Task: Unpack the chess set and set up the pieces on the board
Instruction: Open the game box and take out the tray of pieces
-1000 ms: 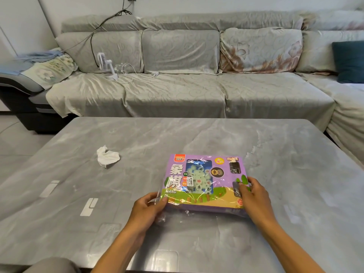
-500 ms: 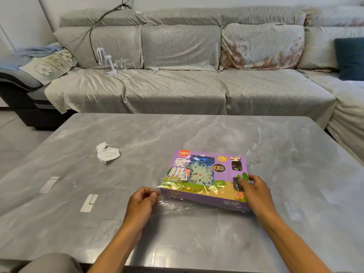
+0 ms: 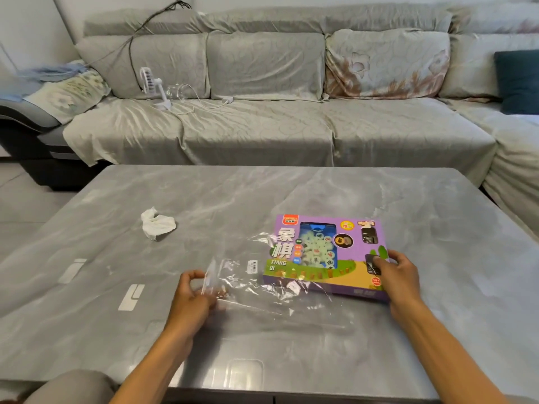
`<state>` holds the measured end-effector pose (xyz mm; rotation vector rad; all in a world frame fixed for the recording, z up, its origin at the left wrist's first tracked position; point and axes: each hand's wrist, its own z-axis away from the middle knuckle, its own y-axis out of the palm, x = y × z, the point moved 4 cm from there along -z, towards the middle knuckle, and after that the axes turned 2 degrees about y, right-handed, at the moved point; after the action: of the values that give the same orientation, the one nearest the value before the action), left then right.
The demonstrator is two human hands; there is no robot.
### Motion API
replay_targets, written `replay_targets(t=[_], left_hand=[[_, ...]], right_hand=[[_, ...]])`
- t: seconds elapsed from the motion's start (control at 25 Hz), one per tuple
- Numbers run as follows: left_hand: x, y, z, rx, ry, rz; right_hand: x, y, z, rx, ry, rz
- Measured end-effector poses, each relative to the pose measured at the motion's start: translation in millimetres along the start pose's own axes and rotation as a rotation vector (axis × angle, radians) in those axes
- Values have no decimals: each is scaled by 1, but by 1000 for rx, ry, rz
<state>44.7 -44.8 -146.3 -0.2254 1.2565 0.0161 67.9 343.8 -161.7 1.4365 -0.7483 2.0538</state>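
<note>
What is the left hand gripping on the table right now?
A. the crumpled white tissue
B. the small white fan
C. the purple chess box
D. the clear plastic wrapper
D: the left hand pinches the clear plastic wrapper, while the right hand grips the purple chess box.

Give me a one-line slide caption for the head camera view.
Left hand pinches clear plastic wrap while right hand holds purple chess box.
</note>
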Motion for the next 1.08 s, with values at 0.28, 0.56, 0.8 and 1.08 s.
replay_targets(t=[0.28, 0.56, 0.8, 1.08], left_hand=[[-69, -135, -50, -564, 310, 962], [6, -114, -69, -624, -136, 399], [1, -110, -62, -590, -122, -66], [-14, 22, 28, 226, 774, -693]], right_hand=[[-4, 6, 20, 64, -15, -83], [-5, 12, 29, 119, -40, -21], [-1, 12, 36, 185, -80, 97], [-8, 21, 40, 259, 22, 67]])
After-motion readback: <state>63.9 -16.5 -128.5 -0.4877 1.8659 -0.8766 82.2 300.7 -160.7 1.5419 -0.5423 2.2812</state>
